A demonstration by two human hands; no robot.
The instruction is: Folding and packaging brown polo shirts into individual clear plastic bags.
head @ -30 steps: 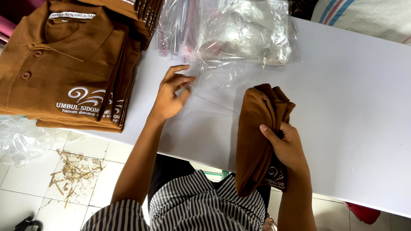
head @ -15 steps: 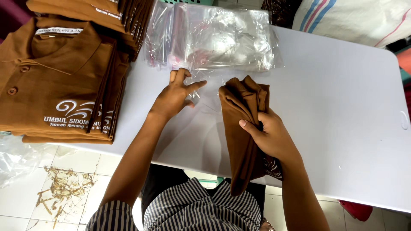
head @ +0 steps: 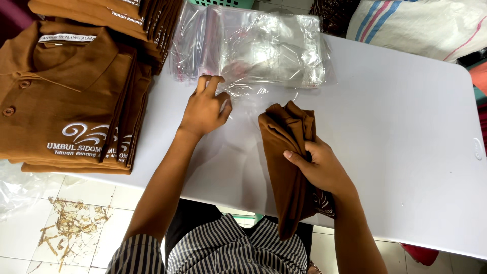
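A person in a striped shirt (head: 228, 251) is working at a white table (head: 395, 132), seen from above. The right hand (head: 319, 165) is gripping a rolled brown shirt (head: 286, 157), fingers curled tight around its middle with the thumb pressing on the near side; the shirt's upper end is resting on the table near the centre, while its lower end is hanging past the near edge toward the person's lap. The left hand (head: 205, 106) is lying on a flat clear bag (head: 238, 132) spread on the table just left of the shirt, fingers close together and bent at the tips, the fingertips touching the front edge of a pile of clear bags (head: 258, 48); whether they are pinching a bag's lip cannot be told. That pile is sitting at the far side of the table, directly beyond both hands, its glossy film hiding the tabletop beneath. To the left, a stack of folded brown shirts (head: 66, 96) with white embroidery is taking up the table's corner and overhanging its edge, with a second stack (head: 116, 15) lying behind it. A white sack (head: 421, 25) with blue and pink stripes is showing beyond the table's far right corner, and a green basket (head: 225, 2) is peeking out at the top; its contents are out of view. Below the table, brown debris (head: 71, 226) is lying scattered on the pale floor tiles (head: 91, 198), beside crumpled plastic (head: 20, 187) at the left.
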